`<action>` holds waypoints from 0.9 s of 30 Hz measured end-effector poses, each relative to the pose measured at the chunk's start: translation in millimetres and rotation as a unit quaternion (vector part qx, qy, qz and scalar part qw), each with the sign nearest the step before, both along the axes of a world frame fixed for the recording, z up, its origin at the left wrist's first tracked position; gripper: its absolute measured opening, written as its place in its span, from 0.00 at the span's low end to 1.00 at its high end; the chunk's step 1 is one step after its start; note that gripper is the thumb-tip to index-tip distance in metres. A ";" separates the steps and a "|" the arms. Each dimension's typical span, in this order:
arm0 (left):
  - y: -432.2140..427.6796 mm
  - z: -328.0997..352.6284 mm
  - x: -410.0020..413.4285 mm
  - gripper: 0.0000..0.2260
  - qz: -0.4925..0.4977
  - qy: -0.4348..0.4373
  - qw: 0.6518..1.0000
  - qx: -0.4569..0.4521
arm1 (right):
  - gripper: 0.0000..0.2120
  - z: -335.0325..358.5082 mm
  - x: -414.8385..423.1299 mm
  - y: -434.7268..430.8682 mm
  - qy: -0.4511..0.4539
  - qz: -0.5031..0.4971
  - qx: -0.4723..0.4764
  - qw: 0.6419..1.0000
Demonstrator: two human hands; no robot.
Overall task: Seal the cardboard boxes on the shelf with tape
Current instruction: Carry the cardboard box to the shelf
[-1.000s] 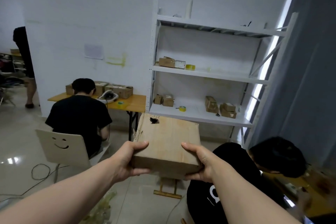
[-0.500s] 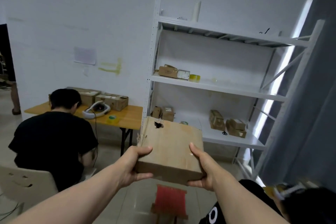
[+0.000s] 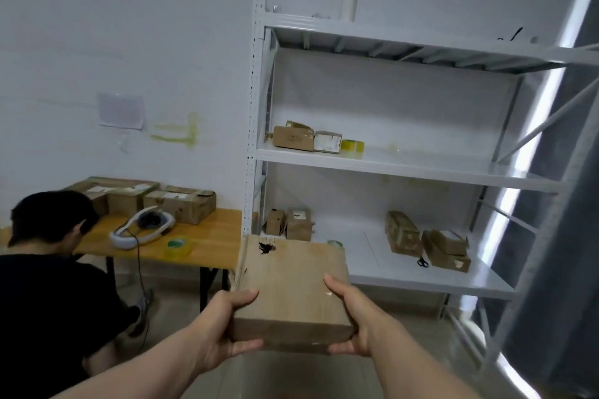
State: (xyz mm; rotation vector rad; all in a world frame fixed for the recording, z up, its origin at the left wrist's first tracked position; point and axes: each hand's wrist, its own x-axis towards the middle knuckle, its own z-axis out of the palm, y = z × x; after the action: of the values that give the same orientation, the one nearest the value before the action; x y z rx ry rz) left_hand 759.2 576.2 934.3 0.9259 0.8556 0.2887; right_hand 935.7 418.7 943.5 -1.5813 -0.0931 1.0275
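the left hand (image 3: 223, 330) clamps the near left corner of the cardboard box (image 3: 291, 288), thumb on top and fingers (image 3: 246, 347) curled beneath. the right hand (image 3: 353, 324) grips the near right corner the same way. the box is held level in the air before the white shelf (image 3: 421, 168). small boxes (image 3: 403, 233) stand at both ends of the lower board, bare board between. a seated person (image 3: 48, 285) is at the left. since a second ago the shelf has drawn nearer, and the person by the right arm is out of view.

White shelf (image 3: 405, 168) — its middle board bears two boxes (image 3: 293, 138) and a tape roll (image 3: 352, 146); the lower, four boxes (image 3: 403, 233) (scissors (image 3: 422, 262) beside).
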 end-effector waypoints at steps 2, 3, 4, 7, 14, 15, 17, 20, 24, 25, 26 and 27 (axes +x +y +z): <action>21.1 4.3 33.0 0.16 -0.009 -0.002 1.000 0.008 | 0.27 4.3 35.0 21.6 -0.002 0.005 0.001 1.000; 31.0 5.0 48.3 0.16 -0.008 -0.008 1.000 0.012 | 0.29 5.3 53.0 32.5 -0.005 0.002 0.004 1.000; 40.0 5.6 62.3 0.16 -0.003 -0.015 1.000 0.013 | 0.30 5.0 69.3 43.3 -0.002 0.002 0.009 1.000; 65.1 7.1 95.0 0.16 0.008 -0.015 1.000 0.005 | 0.32 -0.1 107.4 75.2 0.015 0.003 0.001 1.000; 136.8 -5.2 154.9 0.15 0.007 -0.002 1.000 -0.025 | 0.36 -24.8 174.3 152.9 0.027 -0.001 -0.022 0.999; 148.6 -8.9 163.8 0.15 0.003 0.005 1.000 -0.029 | 0.38 -29.1 180.8 162.6 0.029 -0.004 -0.025 0.999; 170.7 -13.6 183.1 0.14 -0.015 0.015 0.999 -0.039 | 0.37 -37.2 195.3 181.2 0.038 -0.004 -0.022 0.999; 212.9 -20.4 217.9 0.16 -0.046 0.014 0.998 -0.048 | 0.28 -41.5 223.2 212.0 0.059 -0.017 -0.012 0.998; 271.9 -26.4 264.0 0.11 -0.078 -0.005 0.994 -0.074 | 0.27 -38.3 260.7 258.4 0.040 -0.040 -0.029 0.998; 286.3 -27.8 275.0 0.14 -0.084 -0.016 0.992 -0.095 | 0.25 -35.3 267.9 270.7 0.033 -0.049 -0.038 0.998; 299.0 -28.3 283.9 0.17 -0.093 -0.029 0.989 -0.114 | 0.23 -33.6 276.0 282.2 0.025 -0.063 -0.050 0.996; 311.8 -29.2 293.0 0.19 -0.103 -0.043 0.986 -0.120 | 0.23 -31.6 282.8 293.6 0.019 -0.074 -0.064 0.995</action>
State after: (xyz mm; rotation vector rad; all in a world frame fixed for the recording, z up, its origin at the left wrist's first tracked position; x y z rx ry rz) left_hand 1052.2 888.0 905.1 0.7633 0.6916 0.0439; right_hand 1218.5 712.3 911.9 -1.6565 0.1179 0.9624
